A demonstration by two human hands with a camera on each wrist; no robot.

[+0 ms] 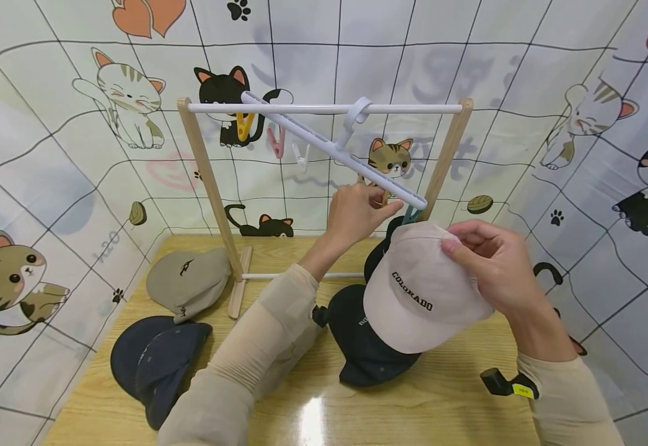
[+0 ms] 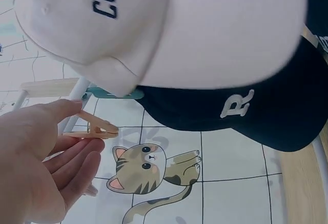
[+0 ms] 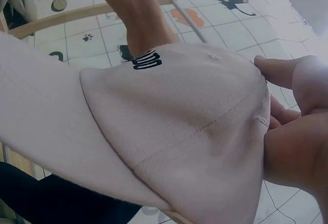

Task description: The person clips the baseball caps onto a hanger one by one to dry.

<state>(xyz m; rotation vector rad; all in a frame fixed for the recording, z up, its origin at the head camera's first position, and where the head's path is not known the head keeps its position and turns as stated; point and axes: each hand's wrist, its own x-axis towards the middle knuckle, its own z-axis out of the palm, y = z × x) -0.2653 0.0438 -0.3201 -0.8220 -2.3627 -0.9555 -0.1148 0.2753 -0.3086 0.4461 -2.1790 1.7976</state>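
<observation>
My right hand point(image 1: 497, 266) pinches the crown of a pale pink baseball cap point(image 1: 413, 285) lettered COLORADO. Between thumb and fingers, my left hand point(image 1: 354, 214) pinches a light orange clip point(image 2: 92, 127) beneath the lilac hanger point(image 1: 324, 145). That hanger hooks over the rack's white rod and slopes down to the right. Behind the pink cap is a dark cap point(image 2: 205, 111) with a white letter R, beside a teal clip point(image 2: 113, 93) near the hanger's low end. Whether that clip grips the dark cap is partly hidden. Yellow point(image 1: 244, 126), pink point(image 1: 275, 142) and white point(image 1: 302, 158) clips hang along the hanger.
A wooden rack point(image 1: 209, 179) with white rods stands on the wooden table point(image 1: 313, 421). An olive cap point(image 1: 187, 279) and a navy cap point(image 1: 159, 359) lie at left. Another dark cap point(image 1: 371, 365) lies below the pink one; a greyish cap point(image 1: 296, 356) is partly behind my left forearm.
</observation>
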